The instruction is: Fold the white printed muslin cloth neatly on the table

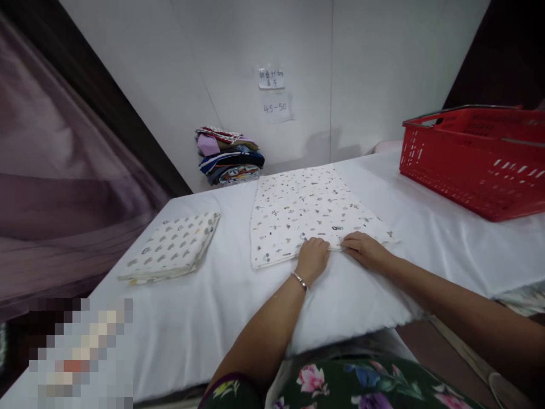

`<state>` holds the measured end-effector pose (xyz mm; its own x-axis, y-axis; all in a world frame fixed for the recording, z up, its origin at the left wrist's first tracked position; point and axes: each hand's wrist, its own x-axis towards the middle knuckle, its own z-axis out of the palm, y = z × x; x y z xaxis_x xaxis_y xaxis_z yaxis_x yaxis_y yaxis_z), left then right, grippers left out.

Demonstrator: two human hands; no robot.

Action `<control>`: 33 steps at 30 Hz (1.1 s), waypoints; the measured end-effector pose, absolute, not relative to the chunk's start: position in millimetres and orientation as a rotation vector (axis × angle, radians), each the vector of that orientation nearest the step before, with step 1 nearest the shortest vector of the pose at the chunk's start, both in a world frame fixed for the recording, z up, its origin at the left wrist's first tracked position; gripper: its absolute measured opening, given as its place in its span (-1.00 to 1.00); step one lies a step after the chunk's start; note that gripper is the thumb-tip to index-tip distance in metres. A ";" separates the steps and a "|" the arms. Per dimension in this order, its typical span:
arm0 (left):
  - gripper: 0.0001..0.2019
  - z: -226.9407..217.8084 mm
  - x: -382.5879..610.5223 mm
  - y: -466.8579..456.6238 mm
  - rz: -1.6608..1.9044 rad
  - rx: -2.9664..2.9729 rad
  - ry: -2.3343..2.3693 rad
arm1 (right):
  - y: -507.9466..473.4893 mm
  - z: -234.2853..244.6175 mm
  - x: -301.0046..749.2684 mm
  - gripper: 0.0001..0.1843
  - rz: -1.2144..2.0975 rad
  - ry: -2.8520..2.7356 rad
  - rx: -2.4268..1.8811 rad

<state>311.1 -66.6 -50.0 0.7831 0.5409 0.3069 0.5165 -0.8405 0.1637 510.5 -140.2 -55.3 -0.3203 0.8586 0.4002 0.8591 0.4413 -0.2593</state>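
Note:
A white cloth (304,207) with small scattered prints lies folded flat in the middle of the table. My left hand (314,255), with a bracelet at the wrist, has its fingers curled over the near edge of this cloth. Just to the right, my right hand (367,250) grips the same edge, its fingers bent and the thumb side toward the left hand. The fingertips of both hands are partly hidden at the fold. Left of the cloth lies a second folded cloth (174,244), white with grey and yellow shapes.
The table wears a white cover (230,318). A red plastic basket (472,165) stands at the right. Behind the far edge rises a stack of folded fabrics (230,162) against the wall. Paper notes (276,107) hang above it. Purple sheer drapery (63,170) hangs at the left.

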 end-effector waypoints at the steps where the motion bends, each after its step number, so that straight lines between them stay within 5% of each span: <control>1: -0.90 -49.0 309.0 -65.8 0.509 2.903 0.879 | -140.4 -58.2 511.3 -0.74 -0.014 -2.197 -1.447; 33: -0.80 -48.8 290.3 -65.5 0.377 3.114 0.926 | -126.1 -69.2 484.2 -0.69 -0.066 -2.114 -1.460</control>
